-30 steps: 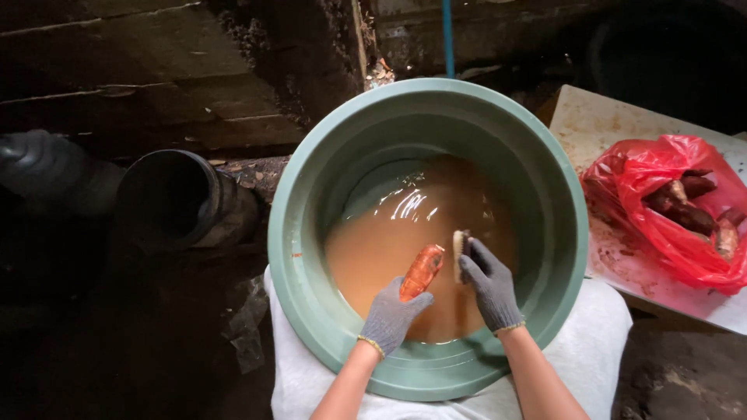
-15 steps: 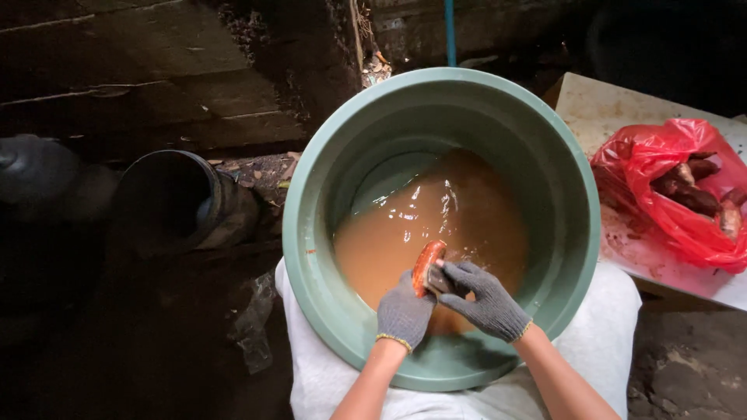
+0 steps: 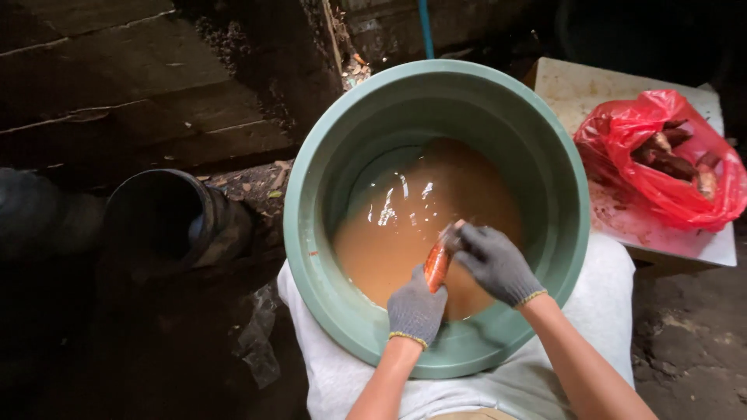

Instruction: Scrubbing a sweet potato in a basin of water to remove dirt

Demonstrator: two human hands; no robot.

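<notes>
Landmark: we take the green basin (image 3: 327, 194) as our reference; it sits in front of us, its near rim over a white cloth (image 3: 599, 311).
Contents: muddy brown water (image 3: 412, 225) fills the bottom of the basin.
Left hand (image 3: 416, 309): grey knit glove, fingers curled tight around the lower end of an orange-red root (image 3: 437, 263), near the basin's near wall.
Root: it stands slanted just above the water surface, towards the near side of the basin, lower end hidden in the left glove.
Right hand (image 3: 495, 263): grey knit glove, fingers bent and pressed onto the root's upper end; we cannot tell whether it also holds a small tool.
Right of the basin: a red plastic bag (image 3: 622, 148), open, with dark brownish roots (image 3: 668, 159) inside, lies on a pale board (image 3: 583, 89).
Left of the basin: a dark pipe opening (image 3: 167, 222) lies on the ground, well apart from the rim.
Behind the basin: dark stone steps (image 3: 140, 85) and a blue pole (image 3: 425, 27).
</notes>
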